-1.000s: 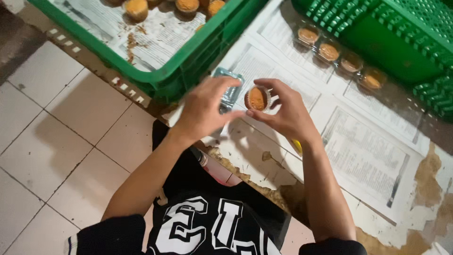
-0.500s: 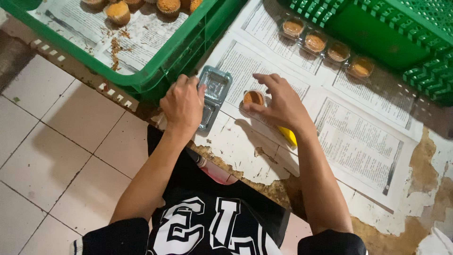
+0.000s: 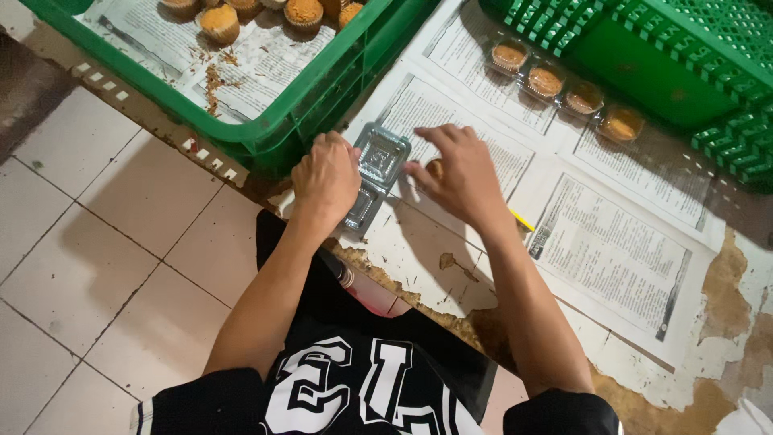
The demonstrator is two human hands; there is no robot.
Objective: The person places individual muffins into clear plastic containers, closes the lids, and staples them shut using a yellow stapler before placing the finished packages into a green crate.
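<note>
My left hand (image 3: 326, 179) grips the left edge of a clear plastic clamshell container (image 3: 380, 161), which lies open on the newspaper (image 3: 612, 250) at the table's near edge. Just to its right, my right hand (image 3: 459, 173) is low over the paper with fingers curled around a small brown cake (image 3: 435, 167). The palm and thumb hide most of the cake. It sits right beside the open container, touching or nearly touching its right side.
A green crate (image 3: 298, 121) lined with newspaper holds several cakes (image 3: 219, 22) at the upper left. Another green crate (image 3: 684, 64) stands at the upper right, with a row of several packed cakes (image 3: 545, 80) in front. A yellow object (image 3: 522, 219) lies under my right forearm. Tiled floor (image 3: 105, 242) is at the left.
Both hands came down from mid-air to the table. The container now lies open on the newspaper and the cake has moved down beside it.
</note>
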